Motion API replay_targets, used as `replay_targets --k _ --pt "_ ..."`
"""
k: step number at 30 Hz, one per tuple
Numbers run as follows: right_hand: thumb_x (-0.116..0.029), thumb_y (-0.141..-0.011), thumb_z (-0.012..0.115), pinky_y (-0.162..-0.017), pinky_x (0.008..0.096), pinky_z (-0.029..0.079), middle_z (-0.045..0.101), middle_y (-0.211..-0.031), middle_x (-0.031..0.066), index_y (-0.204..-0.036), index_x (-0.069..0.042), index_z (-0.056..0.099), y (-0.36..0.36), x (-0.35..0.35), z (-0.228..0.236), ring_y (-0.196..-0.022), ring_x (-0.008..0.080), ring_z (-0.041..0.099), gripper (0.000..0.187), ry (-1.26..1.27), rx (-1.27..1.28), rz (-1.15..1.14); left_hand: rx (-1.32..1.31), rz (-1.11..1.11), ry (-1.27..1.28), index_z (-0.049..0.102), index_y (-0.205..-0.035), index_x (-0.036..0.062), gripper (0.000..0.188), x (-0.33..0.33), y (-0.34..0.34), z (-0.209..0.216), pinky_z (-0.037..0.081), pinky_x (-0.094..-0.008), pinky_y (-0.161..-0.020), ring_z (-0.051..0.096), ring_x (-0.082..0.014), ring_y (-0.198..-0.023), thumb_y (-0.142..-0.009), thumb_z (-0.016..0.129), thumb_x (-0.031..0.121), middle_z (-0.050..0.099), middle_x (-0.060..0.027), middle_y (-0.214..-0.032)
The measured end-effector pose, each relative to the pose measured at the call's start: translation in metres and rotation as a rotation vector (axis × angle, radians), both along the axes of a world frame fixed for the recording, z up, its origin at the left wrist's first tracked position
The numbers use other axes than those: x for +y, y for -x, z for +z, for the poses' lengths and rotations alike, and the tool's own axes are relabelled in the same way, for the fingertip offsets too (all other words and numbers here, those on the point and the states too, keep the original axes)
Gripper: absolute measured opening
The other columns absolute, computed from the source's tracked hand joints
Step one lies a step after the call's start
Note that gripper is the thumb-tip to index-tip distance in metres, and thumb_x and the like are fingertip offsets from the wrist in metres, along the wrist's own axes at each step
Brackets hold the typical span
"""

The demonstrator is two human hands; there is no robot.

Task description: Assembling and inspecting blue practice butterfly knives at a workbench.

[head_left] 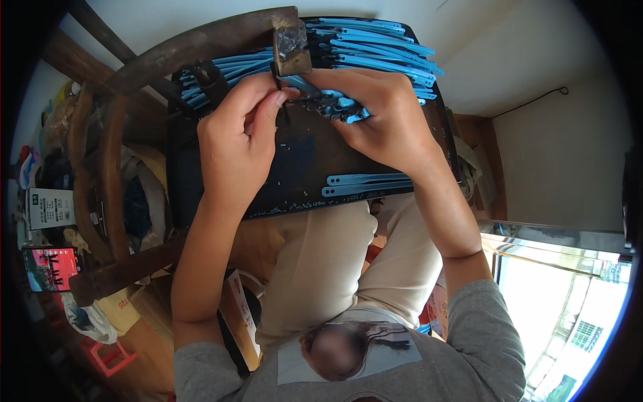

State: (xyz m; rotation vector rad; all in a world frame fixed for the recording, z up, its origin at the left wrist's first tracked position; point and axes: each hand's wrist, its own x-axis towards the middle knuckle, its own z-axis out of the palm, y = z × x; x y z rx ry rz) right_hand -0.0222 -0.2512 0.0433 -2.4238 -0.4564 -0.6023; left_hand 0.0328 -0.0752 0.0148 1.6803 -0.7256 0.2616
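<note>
Above a dark tray, both hands meet near its middle. My right hand is wrapped round a bundle of blue strips with black parts among them; its palm hides much of the bundle. The thumb and fingers of my left hand are pinched together at a thin black piece beside the bundle's left end. Whether that piece is joined to a strip I cannot tell. More blue strips lie piled along the tray's far side. Two or so flat strips with holed ends rest near the front edge.
A wooden chair frame reaches over the tray from the left, its worn end close to my hands. Tiny blue scraps lie along the tray's front edge. Left, on the floor, stands a red stool. A bright window is at right.
</note>
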Motion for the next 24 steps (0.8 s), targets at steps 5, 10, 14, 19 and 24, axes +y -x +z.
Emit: replay_targets --k 5,10,14,19,24 --pt "0.008 -0.055 0.069 -0.077 0.0324 0.053 0.068 -0.102 0.0164 -0.108 -0.002 0.066 0.0 0.0 0.004 -0.092 0.0311 0.067 0.054 0.005 0.04 -0.009 -0.005 0.016 0.028 0.066 -0.101 -0.0015 0.014 0.0 0.0 -0.001 0.051 -0.0228 -0.064 0.068 -0.0123 -0.075 -0.088 0.06 -0.002 0.071 -0.0109 -0.084" --pt "0.007 -0.053 0.069 -0.074 0.0325 0.054 0.069 -0.098 0.0158 -0.105 -0.001 0.067 -0.003 0.0 0.002 -0.087 0.0311 0.068 0.052 0.057 -0.045 0.005 -0.015 0.047 0.008 0.066 -0.1 -0.0013 0.014 0.002 -0.001 -0.002 0.049 -0.0217 -0.061 0.066 -0.0107 -0.071 -0.087 0.061 -0.002 0.071 -0.0106 -0.083" --pt "0.007 -0.052 0.068 -0.075 0.0323 0.053 0.069 -0.095 0.0152 -0.105 0.0 0.066 -0.002 0.002 -0.002 -0.086 0.0311 0.068 0.053 0.023 -0.051 0.005 -0.009 0.036 0.005 0.067 -0.099 -0.0014 0.014 0.004 -0.001 -0.001 0.049 -0.0218 -0.06 0.066 -0.0101 -0.071 -0.086 0.063 -0.001 0.07 -0.0106 -0.081" --pt "0.006 -0.053 0.067 -0.075 0.0316 0.054 0.07 -0.096 0.0128 -0.108 -0.001 0.065 0.0 0.005 -0.008 -0.086 0.0292 0.068 0.056 -0.027 -0.06 0.047 -0.035 0.04 0.028 0.068 -0.097 -0.0014 0.012 0.009 0.0 -0.005 0.05 -0.0222 -0.061 0.067 -0.0112 -0.071 -0.085 0.065 -0.001 0.07 -0.0107 -0.081" --pt "0.004 -0.059 0.07 -0.074 0.0296 0.055 0.071 -0.095 0.0114 -0.106 -0.002 0.067 0.004 0.009 -0.008 -0.087 0.0276 0.069 0.048 -0.083 -0.158 0.056 -0.05 -0.029 0.008 0.068 -0.093 -0.0013 0.012 0.013 0.006 -0.001 0.052 -0.0242 -0.063 0.069 -0.0158 -0.072 -0.082 0.068 0.0 0.07 -0.0118 -0.081"
